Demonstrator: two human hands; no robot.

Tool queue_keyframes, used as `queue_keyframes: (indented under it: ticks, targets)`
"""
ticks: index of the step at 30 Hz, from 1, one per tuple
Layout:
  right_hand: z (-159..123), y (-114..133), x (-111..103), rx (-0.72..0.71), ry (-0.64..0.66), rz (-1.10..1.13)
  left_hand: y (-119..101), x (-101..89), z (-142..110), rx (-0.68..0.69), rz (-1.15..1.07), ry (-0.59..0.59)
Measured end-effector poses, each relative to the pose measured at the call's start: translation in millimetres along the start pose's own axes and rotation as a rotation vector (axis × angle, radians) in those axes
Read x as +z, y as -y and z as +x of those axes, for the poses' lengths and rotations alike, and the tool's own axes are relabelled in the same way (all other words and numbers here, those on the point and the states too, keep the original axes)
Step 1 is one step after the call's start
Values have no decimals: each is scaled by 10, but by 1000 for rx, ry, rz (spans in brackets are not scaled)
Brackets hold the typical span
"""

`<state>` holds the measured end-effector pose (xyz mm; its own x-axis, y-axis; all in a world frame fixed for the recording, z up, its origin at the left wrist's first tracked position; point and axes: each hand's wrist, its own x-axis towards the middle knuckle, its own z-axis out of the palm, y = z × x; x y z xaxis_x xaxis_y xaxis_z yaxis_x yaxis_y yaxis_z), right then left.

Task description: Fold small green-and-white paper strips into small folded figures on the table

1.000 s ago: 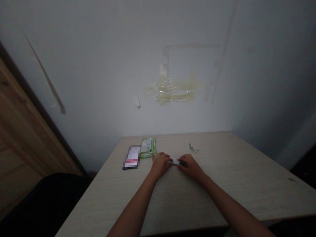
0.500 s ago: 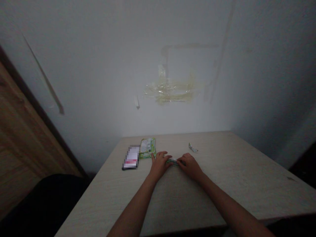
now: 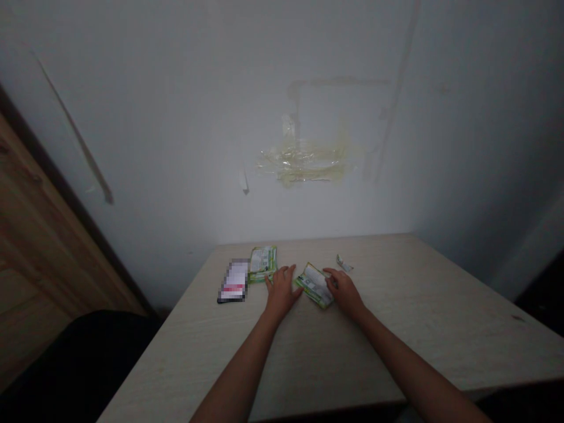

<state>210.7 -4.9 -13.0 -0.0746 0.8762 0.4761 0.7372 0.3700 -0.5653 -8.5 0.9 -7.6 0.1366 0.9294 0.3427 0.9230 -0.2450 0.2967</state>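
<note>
A green and white packet (image 3: 314, 284) lies tilted on the pale table (image 3: 396, 329) between my two hands. My right hand (image 3: 344, 290) grips its right edge with the fingers closed on it. My left hand (image 3: 281, 289) rests flat on the table just left of the packet, fingers spread, its fingertips near the packet's left corner. A second green packet (image 3: 263, 263) lies flat behind my left hand.
A phone (image 3: 235, 281) with a lit screen lies left of the second packet. A small torn scrap of wrapper (image 3: 343, 264) sits behind my right hand. A white wall with tape residue rises behind the table; a wooden panel stands at the left.
The packet, held narrow between both hands before, now shows its broad face, lifted and turned by my right hand. My left hand has let go and lies flat.
</note>
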Motion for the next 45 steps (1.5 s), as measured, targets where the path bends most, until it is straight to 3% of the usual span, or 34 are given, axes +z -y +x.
queue_keyframes:
  ticks: [6,13,23,28,45]
  targets:
    - [-11,-28,5,-111,44,-39,-9,-52,-16,44,-9,54]
    - [-31,-31,24,-176,40,-70,-10,-18,-39,41,-6,29]
    - [-27,-56,46,-313,248,-38,3,-56,-20,101,-63,65]
    - [-37,-26,27,-301,259,-53,36,-55,8,207,-101,136]
    - [-30,-45,-19,-284,228,64,51,-199,-20,254,-142,244]
